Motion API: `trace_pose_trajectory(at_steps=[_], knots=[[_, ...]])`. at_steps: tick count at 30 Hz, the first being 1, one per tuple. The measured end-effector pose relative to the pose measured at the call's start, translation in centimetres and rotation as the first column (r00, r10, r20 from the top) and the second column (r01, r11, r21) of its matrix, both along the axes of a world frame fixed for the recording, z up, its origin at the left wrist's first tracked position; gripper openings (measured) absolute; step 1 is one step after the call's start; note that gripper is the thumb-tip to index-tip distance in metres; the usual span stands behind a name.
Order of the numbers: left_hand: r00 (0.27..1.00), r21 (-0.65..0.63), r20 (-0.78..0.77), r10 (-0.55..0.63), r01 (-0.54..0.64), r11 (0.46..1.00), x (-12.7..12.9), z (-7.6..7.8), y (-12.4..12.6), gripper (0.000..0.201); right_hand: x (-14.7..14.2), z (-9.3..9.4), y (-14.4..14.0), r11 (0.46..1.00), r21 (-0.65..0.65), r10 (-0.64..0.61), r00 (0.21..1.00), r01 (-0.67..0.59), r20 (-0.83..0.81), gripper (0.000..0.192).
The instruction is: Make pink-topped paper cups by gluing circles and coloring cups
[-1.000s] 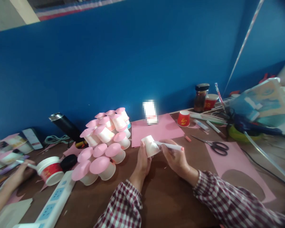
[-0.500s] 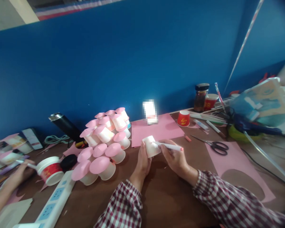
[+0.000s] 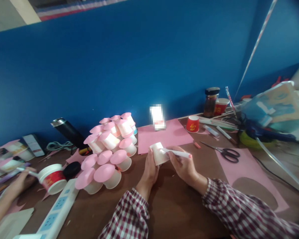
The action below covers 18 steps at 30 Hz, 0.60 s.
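In my left hand (image 3: pixel 151 167) is a white paper cup (image 3: pixel 159 156), tilted on its side a little above the brown table. My right hand (image 3: pixel 183 166) grips a white marker (image 3: pixel 179 153) with a reddish end pointing right. The marker's tip touches or nearly touches the cup's side; any mark there is too small to make out. Just behind the cup lies a sheet of pink paper (image 3: pixel 169 137). To the left stand several white cups topped with pink paper cones (image 3: pixel 104 172). A red marker cap (image 3: pixel 197 145) rests near my right hand.
Scissors (image 3: pixel 230 155) lie on cut pink paper (image 3: pixel 266 186) at the right, behind a red paper cup (image 3: pixel 192 123) and a dark jar (image 3: pixel 211 103). Left are a power strip (image 3: pixel 56 209), stacked cups (image 3: pixel 52 179), a black flask (image 3: pixel 68 132) and another person's hand (image 3: pixel 25 182).
Almost nothing differs. The marker's outer end has shifted very slightly left, while the cup stays in the same place in my left hand.
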<state>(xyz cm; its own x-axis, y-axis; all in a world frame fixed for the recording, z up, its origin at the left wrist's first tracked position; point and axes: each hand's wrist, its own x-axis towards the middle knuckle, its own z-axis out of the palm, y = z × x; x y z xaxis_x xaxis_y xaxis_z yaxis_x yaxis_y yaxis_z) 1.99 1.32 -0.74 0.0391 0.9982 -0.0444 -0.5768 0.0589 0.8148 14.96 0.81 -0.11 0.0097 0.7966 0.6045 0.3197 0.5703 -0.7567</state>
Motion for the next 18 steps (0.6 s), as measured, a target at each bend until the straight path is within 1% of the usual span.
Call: trace_pose_trajectory(at_steps=[4,11,18], knots=[[1.000,0.002,0.005,-0.001,0.001,1.000,0.04,0.02,0.01,0.049,0.02,0.03,0.04,1.000,0.000,-0.016,1.000,0.016,-0.001,0.015],[0.999,0.027,-0.018,-0.035,0.035,0.999,-0.02,-0.07,0.00,0.051,0.10,-0.04,0.12,1.000,-0.029,0.004,1.000,-0.004,-0.005,0.017],[1.000,0.002,-0.024,-0.013,0.013,1.000,-0.08,0.08,-0.07,0.051,0.14,0.25,0.04,1.000,-0.011,-0.009,1.000,0.009,0.001,0.017]])
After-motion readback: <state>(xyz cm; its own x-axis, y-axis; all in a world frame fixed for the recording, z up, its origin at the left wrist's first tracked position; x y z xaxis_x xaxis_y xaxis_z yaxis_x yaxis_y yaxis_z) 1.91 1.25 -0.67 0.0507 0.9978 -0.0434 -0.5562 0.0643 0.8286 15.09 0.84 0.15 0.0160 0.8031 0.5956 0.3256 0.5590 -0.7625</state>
